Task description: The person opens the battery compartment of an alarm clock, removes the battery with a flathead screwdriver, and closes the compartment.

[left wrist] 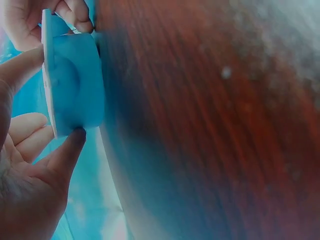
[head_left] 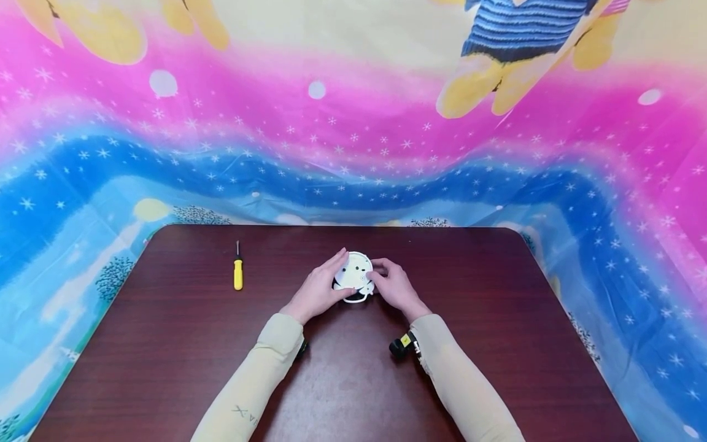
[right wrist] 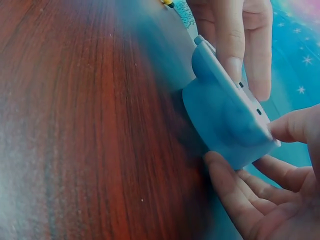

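A round white plastic case (head_left: 354, 270) is between both hands near the table's middle. Its flat face has several small dark holes, and a white loop (head_left: 356, 300) shows at its near edge. In the left wrist view the case (left wrist: 77, 82) is seen from the side, a thin rim on a deeper body. My left hand (head_left: 320, 285) holds the left side, thumb across the near part of the face. With thumb on the face and fingers round the body, my right hand (head_left: 394, 285) grips the right edge. In the right wrist view the case (right wrist: 225, 110) tilts close over the table.
A yellow-handled screwdriver (head_left: 238, 273) lies at the left of the dark brown wooden table (head_left: 182, 344), tip pointing away. Behind the table hangs a colourful printed cloth (head_left: 353, 135). A small black camera (head_left: 402, 345) is strapped at the right wrist.
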{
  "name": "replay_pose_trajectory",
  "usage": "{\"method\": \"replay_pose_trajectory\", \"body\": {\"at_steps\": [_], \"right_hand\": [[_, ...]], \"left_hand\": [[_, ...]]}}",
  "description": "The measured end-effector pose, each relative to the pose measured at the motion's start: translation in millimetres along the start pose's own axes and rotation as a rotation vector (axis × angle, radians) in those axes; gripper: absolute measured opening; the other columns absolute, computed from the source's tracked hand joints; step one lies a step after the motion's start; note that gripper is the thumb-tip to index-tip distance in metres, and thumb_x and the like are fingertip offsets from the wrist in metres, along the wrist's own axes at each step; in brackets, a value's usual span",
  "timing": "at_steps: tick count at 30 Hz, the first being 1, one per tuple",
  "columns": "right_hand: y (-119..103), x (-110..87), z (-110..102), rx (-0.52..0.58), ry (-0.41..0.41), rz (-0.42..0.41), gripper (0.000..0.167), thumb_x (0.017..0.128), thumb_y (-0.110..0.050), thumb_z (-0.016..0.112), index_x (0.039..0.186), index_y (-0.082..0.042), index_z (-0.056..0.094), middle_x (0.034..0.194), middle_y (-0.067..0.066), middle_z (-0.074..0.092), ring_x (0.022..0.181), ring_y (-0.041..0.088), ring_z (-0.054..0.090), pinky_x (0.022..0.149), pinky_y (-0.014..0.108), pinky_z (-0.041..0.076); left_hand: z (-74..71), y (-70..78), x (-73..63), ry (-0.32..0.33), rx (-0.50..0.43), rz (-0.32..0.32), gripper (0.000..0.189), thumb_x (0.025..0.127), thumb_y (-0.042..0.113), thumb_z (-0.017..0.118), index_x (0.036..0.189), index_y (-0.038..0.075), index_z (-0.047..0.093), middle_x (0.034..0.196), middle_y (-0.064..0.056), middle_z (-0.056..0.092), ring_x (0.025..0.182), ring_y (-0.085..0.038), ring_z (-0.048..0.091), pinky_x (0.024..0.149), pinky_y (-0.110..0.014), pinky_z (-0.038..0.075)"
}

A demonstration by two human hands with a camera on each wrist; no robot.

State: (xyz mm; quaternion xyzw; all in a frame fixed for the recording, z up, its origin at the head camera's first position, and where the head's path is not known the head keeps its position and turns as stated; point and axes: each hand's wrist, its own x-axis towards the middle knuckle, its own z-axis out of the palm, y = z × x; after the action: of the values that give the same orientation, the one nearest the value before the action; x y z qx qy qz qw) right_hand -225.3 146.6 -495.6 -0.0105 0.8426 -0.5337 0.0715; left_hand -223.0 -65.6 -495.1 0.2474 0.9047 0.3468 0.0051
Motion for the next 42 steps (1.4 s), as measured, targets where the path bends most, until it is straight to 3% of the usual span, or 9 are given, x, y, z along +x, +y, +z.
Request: {"method": "replay_pose_trajectory", "body": {"at_steps": [8,18,25,36,42], "right_hand": [[-3,0.3,-1,-0.204,0.036,-0.032,0.041,0.1,-0.023,0.061,0.135,-0.003,0.064,0.121,0.012,0.068,0.102,0.022,0.064,0.09,0.04,0.05],[-4,1.6,1,-0.265,0.067,-0.053,0.038,0.097,-0.018,0.059,0.131,-0.002,0.069,0.118,0.011,0.071,0.102,0.023,0.064,0.09,0.04,0.05],[-5,5.1,-1,-0.256,0.042,-0.042,0.038,0.097,-0.017,0.059,0.131,-0.003,0.069,0.12,0.011,0.07,0.097,0.022,0.063,0.086,0.038,0.05],[-5,19.8,-7,-0.243,0.004,-0.008,0.041,0.098,-0.019,0.057,0.136,-0.004,0.066,0.114,0.008,0.069,0.091,0.023,0.06,0.082,0.036,0.047],[-7,29.7,-11,-0.284,0.007,-0.031,0.042,0.098,-0.018,0.056,0.136,-0.003,0.065,0.122,0.011,0.068,0.096,0.024,0.059,0.085,0.037,0.046]], "left_hand": [[1.5,-2.7,1.1,0.024,0.024,0.004,0.076,0.091,0.036,0.079,0.153,0.005,0.046,0.159,-0.012,0.039,0.141,-0.027,0.043,0.112,-0.042,0.038],[1.3,3.2,1.7,-0.028,0.059,-0.003,0.073,0.096,0.032,0.074,0.154,0.002,0.042,0.161,-0.015,0.035,0.14,-0.03,0.044,0.112,-0.041,0.038],[-2.0,5.8,2.9,-0.067,0.058,-0.006,0.074,0.097,0.03,0.074,0.154,-0.002,0.039,0.161,-0.019,0.032,0.142,-0.032,0.041,0.113,-0.041,0.037],[-7.6,-1.9,21.7,-0.099,0.082,-0.008,0.079,0.093,0.033,0.077,0.155,0.0,0.039,0.16,-0.019,0.034,0.143,-0.031,0.04,0.114,-0.04,0.035],[-7.5,-4.3,32.7,-0.089,0.084,-0.017,0.078,0.094,0.034,0.076,0.154,0.0,0.04,0.16,-0.019,0.035,0.143,-0.031,0.039,0.114,-0.038,0.035]]}}
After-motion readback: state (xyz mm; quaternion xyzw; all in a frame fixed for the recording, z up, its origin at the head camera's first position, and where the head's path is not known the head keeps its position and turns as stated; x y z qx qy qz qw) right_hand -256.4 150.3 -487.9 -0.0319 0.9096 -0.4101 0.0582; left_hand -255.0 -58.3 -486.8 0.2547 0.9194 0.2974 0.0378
